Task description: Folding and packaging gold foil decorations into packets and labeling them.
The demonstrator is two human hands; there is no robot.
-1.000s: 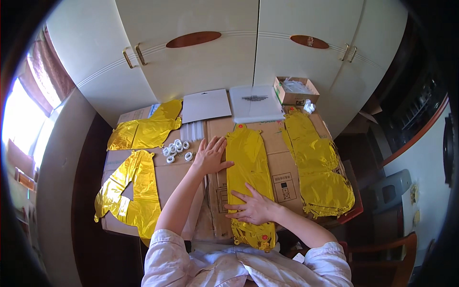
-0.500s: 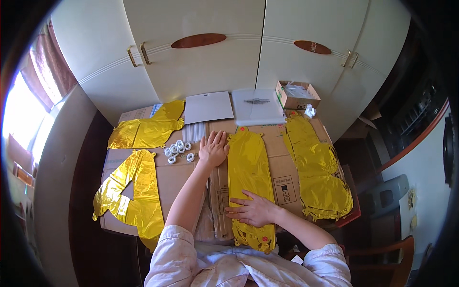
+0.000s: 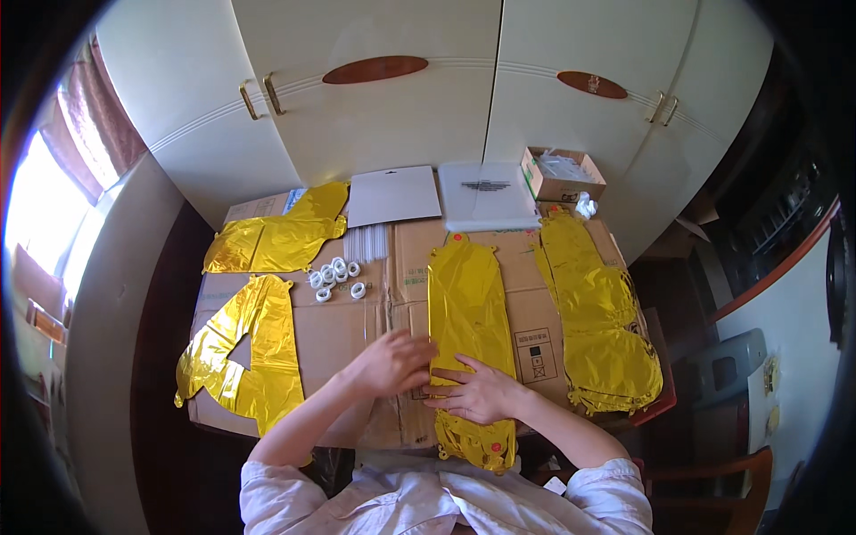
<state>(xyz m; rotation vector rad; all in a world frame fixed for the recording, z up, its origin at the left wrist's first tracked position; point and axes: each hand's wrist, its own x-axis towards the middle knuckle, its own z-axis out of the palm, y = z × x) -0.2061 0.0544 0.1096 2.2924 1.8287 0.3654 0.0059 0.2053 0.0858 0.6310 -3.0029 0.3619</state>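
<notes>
A long, flat gold foil balloon lies lengthwise in front of me, with a small red mark near each end. My right hand rests on its lower part, fingers spread and palm down. My left hand is beside its left edge, close to the right fingertips. The left fingers look loosely bent, slightly blurred and apart, with nothing visible in them. Whether they touch the foil I cannot tell. More gold foil balloons lie at the right, the far left and the near left, this last one with a triangular hole.
Flattened cardboard covers the table. Several white ribbon rolls sit left of centre, beside clear straws. At the back are a grey-white board, a translucent bag, a small open box and crumpled white material.
My left hand has come back toward me from the balloon's upper left edge to beside my right hand. The right hand has stayed in place on the foil.
</notes>
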